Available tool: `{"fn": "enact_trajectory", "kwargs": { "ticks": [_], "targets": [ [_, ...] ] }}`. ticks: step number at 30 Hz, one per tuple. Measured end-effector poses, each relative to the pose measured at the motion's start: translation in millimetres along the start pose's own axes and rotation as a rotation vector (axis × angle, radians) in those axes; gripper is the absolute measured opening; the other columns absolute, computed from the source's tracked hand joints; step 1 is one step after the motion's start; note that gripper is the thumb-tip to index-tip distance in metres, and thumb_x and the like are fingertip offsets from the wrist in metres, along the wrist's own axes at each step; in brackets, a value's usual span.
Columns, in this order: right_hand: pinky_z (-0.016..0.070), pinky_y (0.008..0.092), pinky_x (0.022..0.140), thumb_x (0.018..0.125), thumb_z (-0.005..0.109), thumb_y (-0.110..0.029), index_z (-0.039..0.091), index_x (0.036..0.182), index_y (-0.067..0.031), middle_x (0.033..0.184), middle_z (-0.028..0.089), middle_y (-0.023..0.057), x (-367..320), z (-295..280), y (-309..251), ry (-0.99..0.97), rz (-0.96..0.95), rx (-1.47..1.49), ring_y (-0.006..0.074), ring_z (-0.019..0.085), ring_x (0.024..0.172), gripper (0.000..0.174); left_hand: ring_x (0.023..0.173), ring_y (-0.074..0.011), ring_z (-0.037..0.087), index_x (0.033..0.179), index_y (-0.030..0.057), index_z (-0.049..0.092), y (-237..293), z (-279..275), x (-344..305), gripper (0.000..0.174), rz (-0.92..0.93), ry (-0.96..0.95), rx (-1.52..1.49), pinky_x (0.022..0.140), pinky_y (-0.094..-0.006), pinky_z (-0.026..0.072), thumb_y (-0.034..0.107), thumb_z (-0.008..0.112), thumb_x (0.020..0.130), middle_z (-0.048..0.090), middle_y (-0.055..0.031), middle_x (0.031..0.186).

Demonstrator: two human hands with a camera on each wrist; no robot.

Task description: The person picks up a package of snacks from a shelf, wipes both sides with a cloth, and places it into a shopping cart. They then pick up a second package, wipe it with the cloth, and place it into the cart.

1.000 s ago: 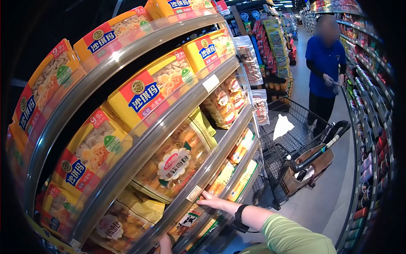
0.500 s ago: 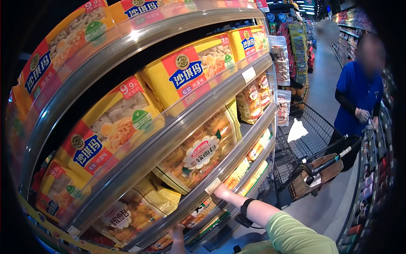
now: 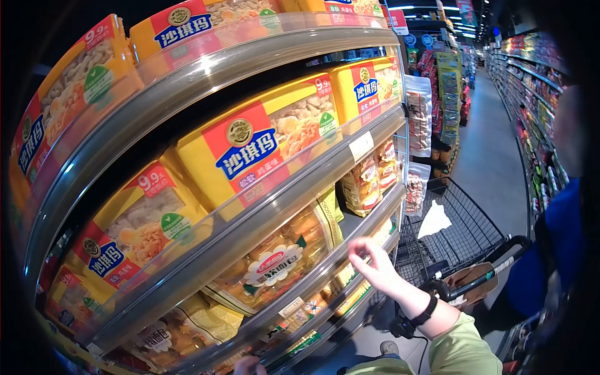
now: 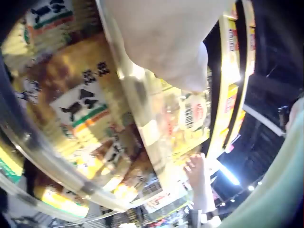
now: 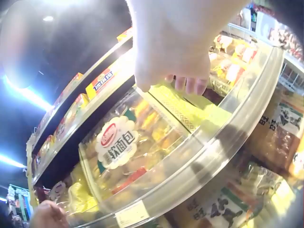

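Note:
A clear bag of small soft breads with a white flower-shaped label lies on the middle shelf, its yellow end to the right. My right hand is raised in front of the shelf by that end, fingers loosely bent, with nothing in it. In the right wrist view its fingertips overlap the bag's yellow end. My left hand is low at the shelf front, mostly cut off by the frame. Its fingers are hidden in the left wrist view, where the back of the left hand fills the top.
Yellow boxes of sachima fill the upper shelves, behind clear plastic lips. More bagged bread lies on the lower shelf. A black shopping cart stands to the right. A person in blue is close by at the right edge.
My right hand has left the shelf edge by the price tag and come up and to the right. The person in blue has come much nearer, to the right edge.

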State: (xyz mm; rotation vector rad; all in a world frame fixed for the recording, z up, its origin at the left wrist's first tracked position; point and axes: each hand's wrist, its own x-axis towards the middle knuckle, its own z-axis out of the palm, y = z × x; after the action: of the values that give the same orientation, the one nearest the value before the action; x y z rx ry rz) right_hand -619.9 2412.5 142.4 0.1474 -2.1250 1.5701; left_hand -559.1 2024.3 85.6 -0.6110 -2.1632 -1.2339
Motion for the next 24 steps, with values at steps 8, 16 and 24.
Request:
{"fn": "enact_trajectory", "kwargs": {
  "ticks": [8, 16, 24],
  "targets": [
    [0.0302, 0.0417, 0.106, 0.082, 0.066, -0.036, 0.026, 0.137, 0.0057, 0.133, 0.039, 0.0292, 67, 13, 35, -0.065, -0.170, -0.156, 0.0400, 0.038, 0.126, 0.080, 0.137, -0.0320, 0.018, 0.145, -0.0001, 0.007, 37, 88, 91, 0.088, -0.256, 0.195, -0.083, 0.111, -0.0408, 0.0146, 0.007, 0.063, 0.077, 0.015, -0.0201, 0.148],
    [0.0443, 0.0413, 0.084, 0.084, 0.064, -0.019, 0.047, 0.116, 0.0017, 0.105, 0.055, 0.0231, 78, 10, 36, -0.009, -0.229, -0.048, 0.0384, 0.055, 0.099, 0.041, 0.134, -0.0306, 0.025, 0.142, -0.0050, 0.016, 57, 132, 121, 0.081, -0.380, 0.415, -0.076, 0.111, -0.0357, 0.0171, 0.009, 0.062, 0.078, 0.022, -0.0225, 0.146],
    [0.0440, 0.0387, 0.087, 0.079, 0.070, -0.024, 0.040, 0.121, 0.0041, 0.112, 0.051, 0.0232, 94, -28, 71, -0.060, -0.212, -0.128, 0.0355, 0.053, 0.104, 0.059, 0.128, -0.0366, 0.029, 0.134, -0.0052, 0.026, 57, 161, 124, 0.075, -0.203, 0.431, 0.123, 0.107, -0.0424, 0.0215, 0.007, 0.065, 0.072, 0.030, -0.0229, 0.136]
  ]
}}
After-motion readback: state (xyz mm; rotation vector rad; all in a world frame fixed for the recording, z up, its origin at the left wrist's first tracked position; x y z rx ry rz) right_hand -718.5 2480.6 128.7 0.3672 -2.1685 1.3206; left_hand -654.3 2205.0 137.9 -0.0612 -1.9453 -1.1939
